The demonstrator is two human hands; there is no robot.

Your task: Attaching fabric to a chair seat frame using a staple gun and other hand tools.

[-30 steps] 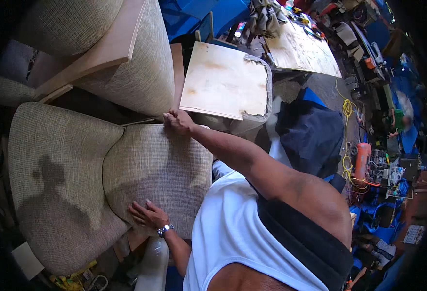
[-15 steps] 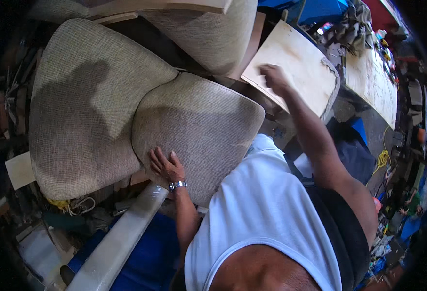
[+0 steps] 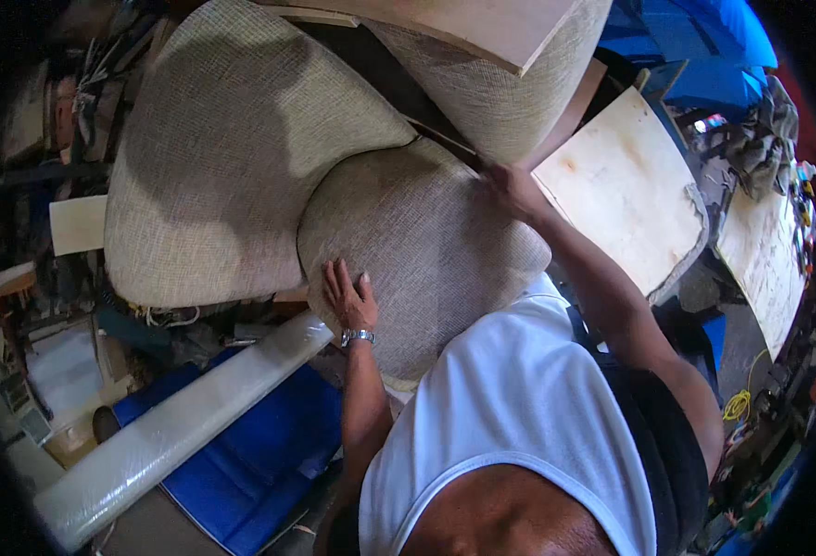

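Observation:
A beige woven-fabric upholstered seat (image 3: 417, 269) with rounded corners lies in front of me, against my body. My left hand (image 3: 350, 298), with a metal watch on the wrist, rests flat on its left part, fingers spread. At the seat's far right edge is my right hand (image 3: 512, 193), its fingers curled and partly in shadow. Whatever they hold, if anything, is hidden. A larger matching upholstered piece (image 3: 232, 176) touches the seat on the left.
Another upholstered piece (image 3: 500, 102) stands at the back beneath a wooden board (image 3: 482, 23). To the right lies a pale plywood-faced panel (image 3: 621, 185). A plastic-wrapped roll (image 3: 185, 435) crosses the lower left over blue material (image 3: 259, 454). Yellow cord (image 3: 738, 405) lies at the right.
My right hand has come from above the pale panel to the seat's far right edge. My left hand stays flat on the seat. The view has shifted.

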